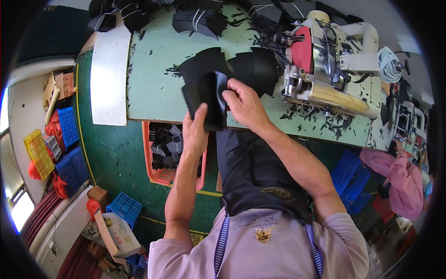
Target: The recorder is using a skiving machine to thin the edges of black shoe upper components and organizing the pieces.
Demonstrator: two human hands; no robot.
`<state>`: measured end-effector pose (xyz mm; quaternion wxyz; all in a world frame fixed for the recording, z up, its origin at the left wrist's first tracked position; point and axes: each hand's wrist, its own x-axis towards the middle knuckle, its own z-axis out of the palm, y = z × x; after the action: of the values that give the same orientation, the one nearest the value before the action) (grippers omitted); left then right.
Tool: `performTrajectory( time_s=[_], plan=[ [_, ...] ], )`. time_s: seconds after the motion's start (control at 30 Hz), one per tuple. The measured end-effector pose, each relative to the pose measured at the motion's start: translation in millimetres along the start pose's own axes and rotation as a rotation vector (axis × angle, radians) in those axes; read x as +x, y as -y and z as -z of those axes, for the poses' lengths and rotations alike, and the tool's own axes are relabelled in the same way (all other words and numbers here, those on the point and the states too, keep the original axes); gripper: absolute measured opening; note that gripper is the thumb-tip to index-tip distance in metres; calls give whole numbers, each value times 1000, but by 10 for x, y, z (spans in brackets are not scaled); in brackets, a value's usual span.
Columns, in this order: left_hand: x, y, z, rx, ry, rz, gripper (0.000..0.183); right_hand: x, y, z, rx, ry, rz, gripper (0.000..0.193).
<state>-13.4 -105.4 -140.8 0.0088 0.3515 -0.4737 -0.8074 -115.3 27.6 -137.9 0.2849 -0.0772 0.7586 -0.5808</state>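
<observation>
My left hand grips the lower left part of a small stack of black, flat, leather-like pieces, its thumb on top. My right hand is closed on the stack's right side, where one piece curls up between thumb and fingers. Both hands hold the stack above the near edge of the pale green table. Just beyond lie more black cut pieces, fanned out in a left group and a right group. How many pieces are in my hands I cannot tell.
A machine with a red part and a roller stands on the right among black scraps. Tied black bundles line the back. A white board lies at left. Below the edge sits an orange crate of bundles. A person in pink is at far right.
</observation>
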Motion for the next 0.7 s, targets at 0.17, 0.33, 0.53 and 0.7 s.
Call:
performTrajectory(
  time_s=[0.17,0.33,0.53,0.7],
  plan=[
    [68,-100,39,-301,-78,-12,33,129,-86,555,-505,-293,37,24],
    [85,-56,54,-326,-72,56,33,44,-94,307,-508,-237,204,48],
    [33,-121,236,-2,-146,-76,28,203,-144,-62,-98,-105,-11,33],
    [-46,-113,241,743,-178,-275,33,138,85,-273,-85,157,9,62]
  ],
)
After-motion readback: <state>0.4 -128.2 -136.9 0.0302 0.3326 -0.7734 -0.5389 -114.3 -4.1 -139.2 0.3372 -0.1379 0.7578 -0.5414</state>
